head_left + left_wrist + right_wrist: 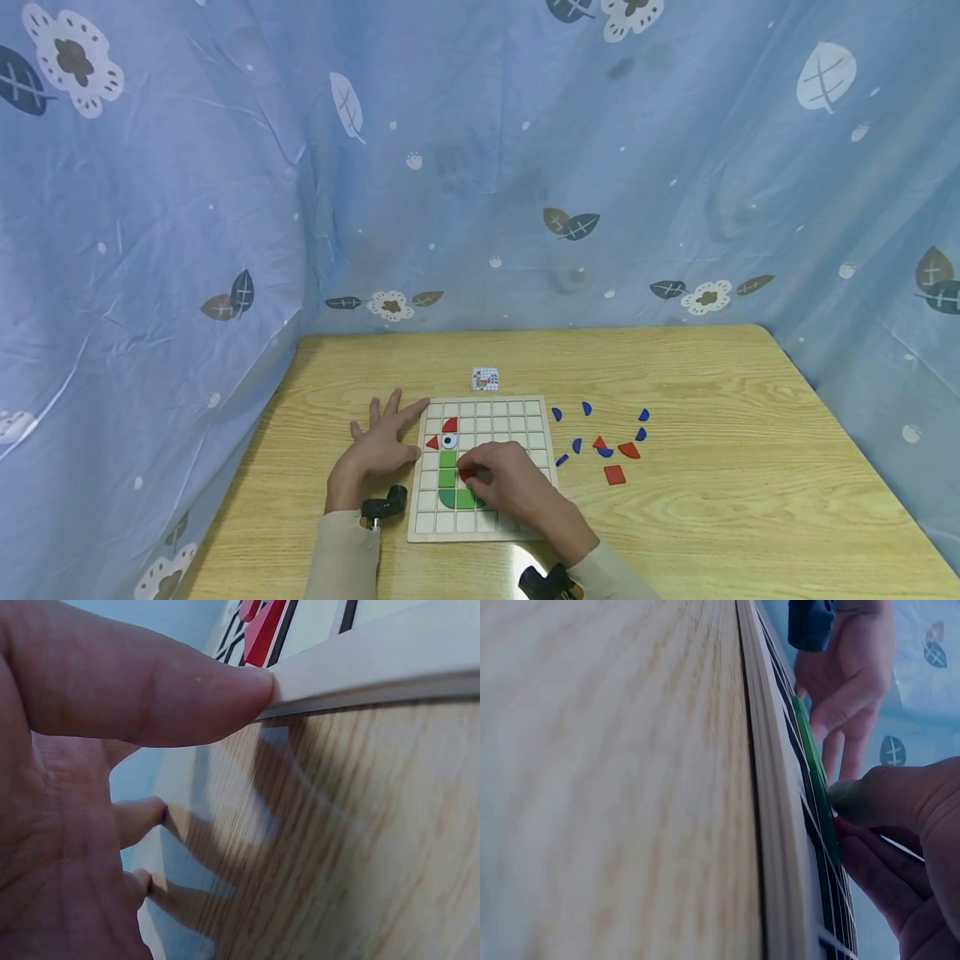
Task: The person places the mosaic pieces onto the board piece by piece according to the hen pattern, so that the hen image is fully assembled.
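Wood-grain table (750,500), patterned blue curtain (487,183) beyond. Right hand (512,479) pinches a red tile (467,473) at the left-centre of the gridded board (510,409); left hand (377,450), fingers spread, touches its left edge. Tile probably light, stiff; best held by its rim.

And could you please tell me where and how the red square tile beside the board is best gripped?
I'd probably pinch the red square tile by its left and right edges, coming from above and the near side. It lies flat, so its edges offer grip; bare table flanks both, while the red quarter-circle tile and a blue half-circle tile lie beyond its far edge.
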`<action>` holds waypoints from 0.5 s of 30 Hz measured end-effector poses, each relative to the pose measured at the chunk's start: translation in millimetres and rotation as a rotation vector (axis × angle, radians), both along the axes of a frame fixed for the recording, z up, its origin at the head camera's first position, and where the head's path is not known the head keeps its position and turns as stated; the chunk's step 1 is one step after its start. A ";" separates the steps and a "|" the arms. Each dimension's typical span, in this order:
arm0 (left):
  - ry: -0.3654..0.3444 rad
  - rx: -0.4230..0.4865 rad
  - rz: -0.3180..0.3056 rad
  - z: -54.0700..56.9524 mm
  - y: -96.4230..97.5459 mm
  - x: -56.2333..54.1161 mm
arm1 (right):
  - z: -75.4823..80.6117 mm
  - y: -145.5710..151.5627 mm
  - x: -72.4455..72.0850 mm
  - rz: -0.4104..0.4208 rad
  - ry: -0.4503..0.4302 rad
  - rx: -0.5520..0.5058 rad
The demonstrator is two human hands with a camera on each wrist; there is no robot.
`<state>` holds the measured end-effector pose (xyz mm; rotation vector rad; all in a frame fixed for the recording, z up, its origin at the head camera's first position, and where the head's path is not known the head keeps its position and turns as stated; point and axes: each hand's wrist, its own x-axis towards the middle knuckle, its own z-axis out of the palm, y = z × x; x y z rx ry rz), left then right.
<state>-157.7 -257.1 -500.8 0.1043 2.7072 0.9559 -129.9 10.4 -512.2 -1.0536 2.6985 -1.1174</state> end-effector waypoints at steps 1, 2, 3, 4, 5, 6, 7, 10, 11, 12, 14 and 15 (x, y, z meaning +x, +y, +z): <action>0.000 0.001 0.001 0.1 0.1 0.2 | -0.5 1.4 0.1 0.003 0.013 -0.016; -0.001 0.001 0.003 0.1 0.3 0.5 | -1.2 3.6 0.2 0.006 0.023 -0.035; -0.001 0.001 0.004 0.3 0.4 0.8 | -1.7 6.2 0.5 0.009 0.028 -0.055; -0.002 0.002 0.006 0.8 0.7 0.9 | -1.9 9.5 0.9 0.014 0.024 -0.080; 0.000 0.003 0.008 1.2 1.0 1.0 | -2.0 13.4 1.6 0.015 0.014 -0.102; 0.001 0.005 0.009 1.6 1.2 1.2 | -1.4 17.7 2.1 0.013 -0.002 -0.118; 0.003 0.007 0.010 1.8 1.4 1.3 | -0.7 22.3 2.7 0.008 -0.017 -0.131; 0.008 0.011 0.013 2.3 2.0 1.3 | 2.2 38.0 4.9 -0.013 -0.087 -0.160; 0.009 0.011 0.014 2.3 2.1 1.3 | 2.6 43.6 5.4 -0.023 -0.097 -0.162; 0.009 0.011 0.014 2.1 2.0 1.2 | 2.9 49.5 5.8 -0.034 -0.106 -0.163; 0.009 0.011 0.016 1.8 2.0 1.0 | 2.4 61.5 6.9 -0.055 -0.112 -0.175; 0.010 0.011 0.016 1.6 2.0 0.8 | 1.6 67.7 7.3 -0.064 -0.106 -0.179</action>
